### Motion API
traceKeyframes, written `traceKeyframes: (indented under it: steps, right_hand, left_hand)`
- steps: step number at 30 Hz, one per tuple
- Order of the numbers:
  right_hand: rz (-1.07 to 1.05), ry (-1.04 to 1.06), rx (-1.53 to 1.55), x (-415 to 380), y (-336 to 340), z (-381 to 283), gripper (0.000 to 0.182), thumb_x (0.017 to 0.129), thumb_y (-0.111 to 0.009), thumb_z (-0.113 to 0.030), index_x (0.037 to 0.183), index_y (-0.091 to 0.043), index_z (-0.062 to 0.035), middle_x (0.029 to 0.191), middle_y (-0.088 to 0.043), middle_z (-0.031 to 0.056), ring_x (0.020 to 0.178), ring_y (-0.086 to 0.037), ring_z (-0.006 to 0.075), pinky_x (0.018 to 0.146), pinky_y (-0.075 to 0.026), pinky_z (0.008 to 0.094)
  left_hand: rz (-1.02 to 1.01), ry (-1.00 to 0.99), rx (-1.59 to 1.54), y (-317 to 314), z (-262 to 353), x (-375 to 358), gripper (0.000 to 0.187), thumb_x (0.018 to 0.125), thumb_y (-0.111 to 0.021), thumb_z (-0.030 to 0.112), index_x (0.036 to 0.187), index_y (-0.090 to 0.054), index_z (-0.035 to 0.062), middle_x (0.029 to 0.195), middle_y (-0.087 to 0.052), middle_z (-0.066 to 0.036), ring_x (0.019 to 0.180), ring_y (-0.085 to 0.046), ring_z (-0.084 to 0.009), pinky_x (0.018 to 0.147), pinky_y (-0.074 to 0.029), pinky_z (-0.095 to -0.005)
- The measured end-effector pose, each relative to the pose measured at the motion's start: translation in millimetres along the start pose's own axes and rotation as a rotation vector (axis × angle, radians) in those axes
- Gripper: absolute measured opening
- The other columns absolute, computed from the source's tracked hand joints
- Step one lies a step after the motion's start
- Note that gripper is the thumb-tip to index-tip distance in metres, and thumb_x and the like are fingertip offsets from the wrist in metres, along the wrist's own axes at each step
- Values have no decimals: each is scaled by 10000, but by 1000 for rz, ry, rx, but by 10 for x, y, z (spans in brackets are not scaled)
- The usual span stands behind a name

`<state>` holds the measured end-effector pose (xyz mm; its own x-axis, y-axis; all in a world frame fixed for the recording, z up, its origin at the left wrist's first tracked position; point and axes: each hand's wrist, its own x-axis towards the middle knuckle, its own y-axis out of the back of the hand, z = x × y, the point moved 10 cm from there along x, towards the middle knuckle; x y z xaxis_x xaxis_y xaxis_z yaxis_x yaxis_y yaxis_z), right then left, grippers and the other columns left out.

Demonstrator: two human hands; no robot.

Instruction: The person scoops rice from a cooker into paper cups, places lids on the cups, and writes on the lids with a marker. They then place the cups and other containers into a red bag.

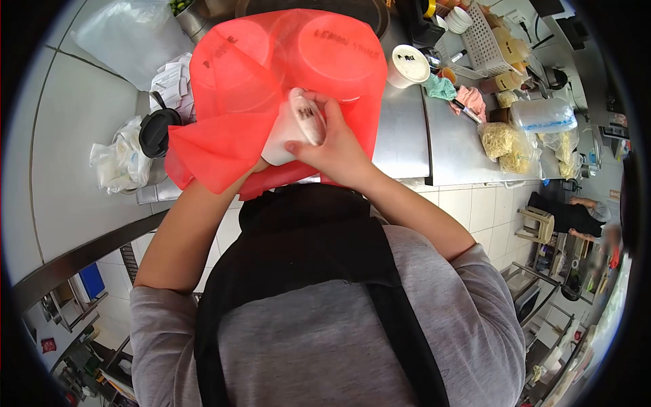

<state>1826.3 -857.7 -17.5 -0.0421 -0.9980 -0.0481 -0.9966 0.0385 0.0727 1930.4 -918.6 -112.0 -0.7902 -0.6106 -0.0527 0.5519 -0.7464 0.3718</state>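
My right hand [339, 146] is closed around a small white lidded tub [281, 139], tilted, with dark writing on its lid. The tub is at the near side of a red plastic bag [285, 85]. Through the thin bag show two large round containers, a left one [237, 51] and a right one [341, 53], both with handwriting on their lids. A fold of the bag drapes over my left hand; only the wrist [254, 169] shows, and the fingers are hidden beneath the plastic and behind the tub.
Right of the bag stands another white lidded tub [409, 66] on the steel counter [400, 136]. Beyond are a green cloth [439, 87], a pink cloth [469, 102], bags of noodles [505, 146] and a basket [485, 41]. A black lid [159, 132] is at left. Another person [569, 214] is far right.
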Motion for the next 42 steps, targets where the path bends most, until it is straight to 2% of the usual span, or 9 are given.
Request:
traceKeyframes:
  steps: [4,7,14,25,29,33,35,38,42]
  right_hand:
    - [68,223,-345,-7,-115,-67,867,682,-812,-200,1374,-324,-11,1270,-400,264,1171,-477,404,992,-441,434]
    - [75,250,-755,31,-147,22,875,621,-833,-206,1356,-385,-43,1250,-407,252,1089,-479,423,944,-458,464]
    - [171,251,-1031,138,-291,10,836,544,-878,-243,1266,-479,-104,1229,-473,224,1049,-487,436,924,-444,491]
    - [41,397,-1494,-11,-427,298,744,731,-737,-428,1367,-468,-152,1439,-453,121,1256,-491,301,936,-450,448]
    - [-54,311,-1495,50,-371,243,618,770,-720,-377,1312,-533,-147,1449,-453,104,1280,-478,288,939,-449,427]
    - [-413,-17,-427,-214,140,-737,242,870,-655,-198,1023,-665,-10,1100,-681,141,951,-664,220,789,-513,336]
    - [-12,-33,-159,-2,1194,-934,196,903,-633,-179,974,-666,1,836,-715,116,786,-694,187,664,-532,289]
    - [480,74,-855,514,2346,-535,636,779,-767,-363,1314,-541,-102,1264,-594,220,1135,-595,326,901,-496,401]
    - [431,-36,-1388,1060,2714,674,931,639,-820,-519,1413,-433,-178,1424,-424,261,1285,-455,394,1045,-344,513]
  left_hand:
    - [-24,163,107,110,-133,-144,579,920,-570,349,1405,-440,62,1428,-452,-177,1338,-404,-336,1109,-332,-406]
    - [-362,723,1191,318,190,-232,701,907,-425,600,1445,-423,149,1498,-395,-139,1334,-420,-308,1091,-339,-451]
    - [-588,506,1193,-13,190,-298,486,946,-402,538,1310,-583,273,1337,-561,-92,1225,-516,-293,989,-428,-453]
    - [-630,500,1171,151,305,-365,471,899,-499,585,1251,-631,302,1283,-590,-74,1157,-560,-290,953,-445,-435]
    - [-474,467,1325,223,187,-331,511,872,-543,578,1277,-611,273,1425,-475,-120,1224,-502,-322,1006,-408,-436]
    - [-342,452,1320,318,584,-433,543,867,-592,507,1314,-575,199,1469,-415,-172,1308,-429,-367,1100,-315,-477]
    - [-243,294,1259,287,629,-564,541,873,-600,469,1319,-564,165,1436,-449,-179,1311,-433,-363,1117,-290,-492]
    - [-262,144,1105,182,957,-772,528,871,-619,386,1319,-555,114,1347,-527,-174,1290,-461,-347,1142,-247,-520]
    - [-348,79,1178,220,1235,-1096,567,802,-679,297,1327,-550,125,1155,-631,-104,1179,-546,-315,1158,-212,-551]
